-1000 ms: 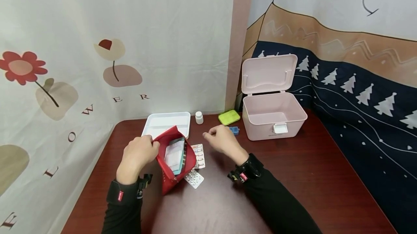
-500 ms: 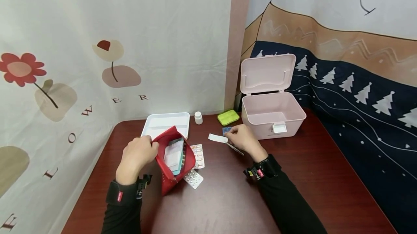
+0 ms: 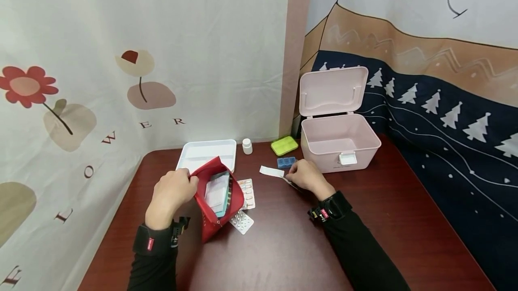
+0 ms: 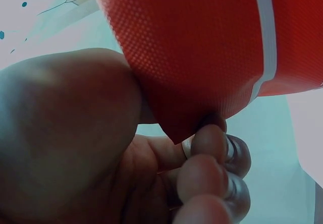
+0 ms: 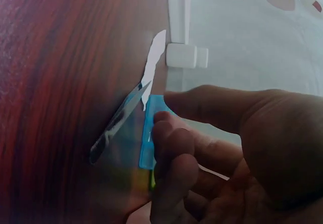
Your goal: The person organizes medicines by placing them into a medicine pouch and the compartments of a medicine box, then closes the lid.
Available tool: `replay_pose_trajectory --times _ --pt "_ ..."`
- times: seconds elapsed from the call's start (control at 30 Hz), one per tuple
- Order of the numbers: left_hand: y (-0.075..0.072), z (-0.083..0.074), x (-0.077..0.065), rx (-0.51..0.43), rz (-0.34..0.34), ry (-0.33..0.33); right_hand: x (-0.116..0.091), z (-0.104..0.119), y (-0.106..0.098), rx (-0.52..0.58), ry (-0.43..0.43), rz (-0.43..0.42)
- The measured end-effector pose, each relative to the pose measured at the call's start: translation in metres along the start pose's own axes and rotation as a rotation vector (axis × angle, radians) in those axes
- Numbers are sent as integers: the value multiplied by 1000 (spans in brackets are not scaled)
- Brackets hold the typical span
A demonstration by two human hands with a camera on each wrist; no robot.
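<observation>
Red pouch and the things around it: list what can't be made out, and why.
- Red pouch: deeper contents hidden by the pale sheets on top, head view.
- Blister packs: partly covered by the pouch, head view.
- Pouch: cut off by the top and right edges, left wrist view.
- Thin shiny item: exact kind unclear, blurred, right wrist view; partly behind the right hand, head view.

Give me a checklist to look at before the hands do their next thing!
1. Left hand grips red pouch: ok.
2. Pouch mouth open: ok.
3. Pink box has its lid up: ok.
4. Right hand clear of the thin shiny item: ok, a gap shows in the right wrist view.
5. Lower blister pack fully visible: not ok, the pouch partly hides it.
6. Nothing hidden under the pale packets in the pouch: cannot tell.
</observation>
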State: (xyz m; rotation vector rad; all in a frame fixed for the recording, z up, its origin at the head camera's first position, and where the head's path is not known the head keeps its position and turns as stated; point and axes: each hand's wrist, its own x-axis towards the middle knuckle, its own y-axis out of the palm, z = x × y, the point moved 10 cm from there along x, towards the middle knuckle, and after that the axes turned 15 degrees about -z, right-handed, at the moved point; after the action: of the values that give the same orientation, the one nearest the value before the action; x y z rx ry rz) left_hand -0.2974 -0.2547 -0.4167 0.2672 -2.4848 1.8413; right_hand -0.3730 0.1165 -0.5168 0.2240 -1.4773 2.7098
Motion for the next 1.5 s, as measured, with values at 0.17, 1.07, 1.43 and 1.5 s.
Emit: replay_pose_trajectory --times 0.17,1.07,1.43,1.5 --pt "0 2 -1 5 8 -11 -4 2 9 -20 -22 56" --pt "7 4 4 6 17 3 -8 -2 15 -101 -6 112" --pt "-1 -4 0 3 6 4 -3 -5 16 -7 20 157" --pt "-1 -4 0 4 5 6 -3 -4 17 10 15 160"
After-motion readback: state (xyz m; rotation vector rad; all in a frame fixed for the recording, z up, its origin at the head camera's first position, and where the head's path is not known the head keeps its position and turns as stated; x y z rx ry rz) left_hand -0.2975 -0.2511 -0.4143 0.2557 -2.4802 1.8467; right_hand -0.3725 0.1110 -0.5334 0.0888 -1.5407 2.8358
